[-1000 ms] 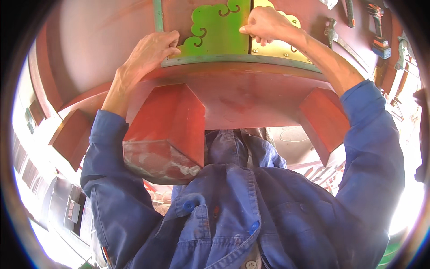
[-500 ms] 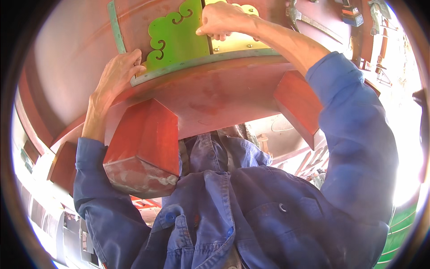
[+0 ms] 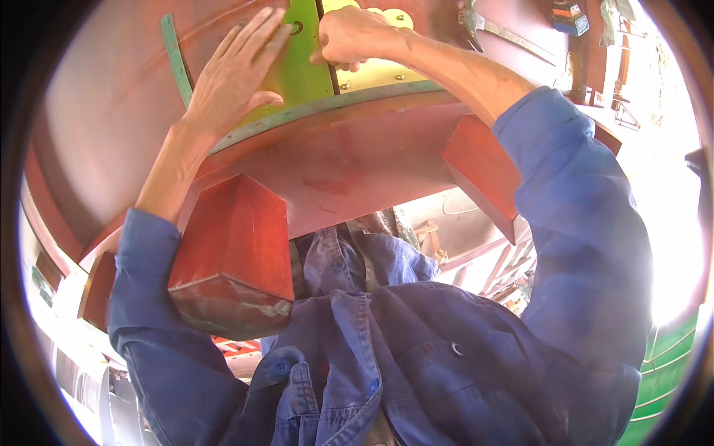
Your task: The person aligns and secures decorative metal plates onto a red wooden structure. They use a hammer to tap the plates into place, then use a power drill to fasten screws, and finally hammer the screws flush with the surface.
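There, my left hand [image 3: 232,83] opens across the green plate [image 3: 306,80], thumb apart, apparently pressing, no longer pinching; my right hand [image 3: 357,36] stays curled, its fingers' grip I can't tell.

Blue cloth work jacket [image 3: 424,334], long-sleeved; stitched placket [image 3: 362,331]. Left of placket: round blue button [image 3: 281,367]. Right: small pale ring [image 3: 455,349].

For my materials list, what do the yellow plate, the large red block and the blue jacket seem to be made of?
Yellow plate: probably brass or brass-coloured metal, smooth and shiny, with domed stud heads. Large red block: perhaps stained or painted wood, semi-gloss, its end face scuffed. Blue jacket: matte woven cloth, perhaps cotton, with stitched seams and soft creases.
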### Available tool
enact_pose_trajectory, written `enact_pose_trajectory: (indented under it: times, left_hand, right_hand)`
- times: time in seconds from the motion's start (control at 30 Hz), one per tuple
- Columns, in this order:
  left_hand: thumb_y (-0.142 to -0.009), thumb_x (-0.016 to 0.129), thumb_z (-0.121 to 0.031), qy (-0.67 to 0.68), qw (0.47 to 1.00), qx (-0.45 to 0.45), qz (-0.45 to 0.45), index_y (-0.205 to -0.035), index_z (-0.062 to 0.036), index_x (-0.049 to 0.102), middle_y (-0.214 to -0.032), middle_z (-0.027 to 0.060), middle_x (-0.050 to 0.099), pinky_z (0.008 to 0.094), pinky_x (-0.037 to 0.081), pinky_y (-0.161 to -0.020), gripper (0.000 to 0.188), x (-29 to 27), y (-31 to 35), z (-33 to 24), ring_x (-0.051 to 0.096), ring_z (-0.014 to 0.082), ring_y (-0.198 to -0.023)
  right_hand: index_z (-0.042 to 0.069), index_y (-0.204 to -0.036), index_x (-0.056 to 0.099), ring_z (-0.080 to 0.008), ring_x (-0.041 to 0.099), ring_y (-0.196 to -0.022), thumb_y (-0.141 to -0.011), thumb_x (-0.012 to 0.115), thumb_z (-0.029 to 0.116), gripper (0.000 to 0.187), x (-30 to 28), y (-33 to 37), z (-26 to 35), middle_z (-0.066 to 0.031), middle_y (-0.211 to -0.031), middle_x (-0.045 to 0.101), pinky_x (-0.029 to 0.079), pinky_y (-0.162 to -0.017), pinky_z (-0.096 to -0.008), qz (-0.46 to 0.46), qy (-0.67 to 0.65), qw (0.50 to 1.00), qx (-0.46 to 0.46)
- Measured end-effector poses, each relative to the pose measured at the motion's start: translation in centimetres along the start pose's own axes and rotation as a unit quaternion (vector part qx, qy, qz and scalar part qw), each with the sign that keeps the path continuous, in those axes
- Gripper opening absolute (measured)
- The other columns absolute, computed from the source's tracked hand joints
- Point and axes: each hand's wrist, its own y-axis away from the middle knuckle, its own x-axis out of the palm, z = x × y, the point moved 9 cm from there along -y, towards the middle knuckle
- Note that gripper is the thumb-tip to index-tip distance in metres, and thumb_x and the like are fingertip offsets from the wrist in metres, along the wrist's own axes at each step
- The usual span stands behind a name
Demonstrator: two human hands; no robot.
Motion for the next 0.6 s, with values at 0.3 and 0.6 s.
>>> enact_pose_trajectory:
  times: [0.3,0.6]
  left_hand:
    - [-0.076,0.076,-0.061,-0.119,0.978,0.042,0.167,-0.156,0.0023,0.032,-0.165,0.0193,0.026,0.0480,0.022,-0.125,0.111,3.4,-2.5,-1.5,0.023,0.0323,-0.154]
    - [-0.073,0.081,-0.055,-0.158,0.980,0.044,0.112,-0.156,0.0013,0.031,-0.164,0.0186,0.028,0.0477,0.024,-0.125,0.112,3.5,-2.5,-1.6,0.028,0.0311,-0.152]
  right_hand:
    - [0.007,-0.068,0.075,-0.0158,0.071,-0.059,-0.088,0.070,0.031,0.031,-0.3,0.0,-1.0,-0.0042,-0.064,0.073,0.056,-0.056,-0.0314,0.028,-0.017,0.999,0.018]
    - [0.002,-0.071,0.068,-0.0173,0.065,-0.054,-0.091,0.065,0.034,0.038,-0.6,4.0,-4.1,-0.0060,-0.061,0.069,0.051,-0.055,-0.0345,0.060,0.042,0.990,-0.117]
